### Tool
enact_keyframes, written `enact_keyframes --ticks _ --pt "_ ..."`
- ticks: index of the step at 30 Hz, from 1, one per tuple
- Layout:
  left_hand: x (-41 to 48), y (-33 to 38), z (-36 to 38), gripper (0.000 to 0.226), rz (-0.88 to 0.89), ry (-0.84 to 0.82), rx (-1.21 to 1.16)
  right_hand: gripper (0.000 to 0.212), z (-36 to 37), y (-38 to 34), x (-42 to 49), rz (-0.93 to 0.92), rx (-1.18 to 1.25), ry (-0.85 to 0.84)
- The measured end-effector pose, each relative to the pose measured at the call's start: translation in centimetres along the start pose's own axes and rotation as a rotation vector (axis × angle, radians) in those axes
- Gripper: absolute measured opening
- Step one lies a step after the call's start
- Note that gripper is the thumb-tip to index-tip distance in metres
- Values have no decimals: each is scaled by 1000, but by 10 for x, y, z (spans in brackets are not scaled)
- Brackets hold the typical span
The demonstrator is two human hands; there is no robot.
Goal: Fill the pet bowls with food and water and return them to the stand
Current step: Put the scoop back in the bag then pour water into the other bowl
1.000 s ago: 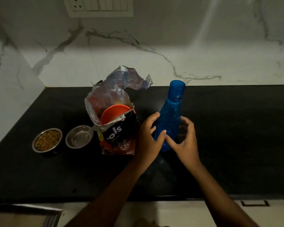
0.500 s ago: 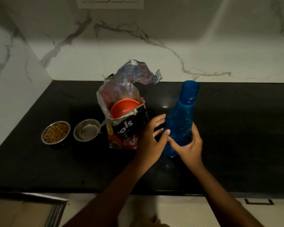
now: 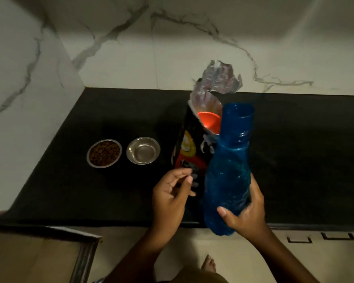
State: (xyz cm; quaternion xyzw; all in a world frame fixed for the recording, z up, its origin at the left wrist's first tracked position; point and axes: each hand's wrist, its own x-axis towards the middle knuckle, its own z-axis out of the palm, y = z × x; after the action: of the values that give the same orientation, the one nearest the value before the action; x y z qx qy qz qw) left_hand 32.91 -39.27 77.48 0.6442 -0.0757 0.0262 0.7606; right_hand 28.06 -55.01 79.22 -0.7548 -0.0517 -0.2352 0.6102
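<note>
Gripping the blue bottle (image 3: 229,170) round its lower body, the right hand (image 3: 247,213) is holding it near upright over the front edge of the worktop (image 3: 110,190), open mouth uppermost. The empty steel bowl (image 3: 143,150) is sitting to the left, past the food bag (image 3: 189,152), beside the kibble-filled bowl (image 3: 104,153). The left hand (image 3: 170,193), nearer it, is hovering loosely curled, holding nothing.

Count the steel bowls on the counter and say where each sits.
2. The bowl of kibble sits leftmost on the counter; the empty bowl sits right of it, left of the food bag. The bag could hide another.
</note>
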Motion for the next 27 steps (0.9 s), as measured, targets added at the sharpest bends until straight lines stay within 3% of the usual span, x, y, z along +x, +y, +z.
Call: enact_keyframes --ticks 11,24,27 --pt "36 -5 -99 12 -130 -36 -137 72 98 -5 -16 167 -89 -83" --pt "54 -47 -128 15 -317 -85 -36 65 125 3 -25 473 -264 -140" --pt "57 -51 -128 12 -285 -52 72 58 127 7 -28 516 -285 -129"
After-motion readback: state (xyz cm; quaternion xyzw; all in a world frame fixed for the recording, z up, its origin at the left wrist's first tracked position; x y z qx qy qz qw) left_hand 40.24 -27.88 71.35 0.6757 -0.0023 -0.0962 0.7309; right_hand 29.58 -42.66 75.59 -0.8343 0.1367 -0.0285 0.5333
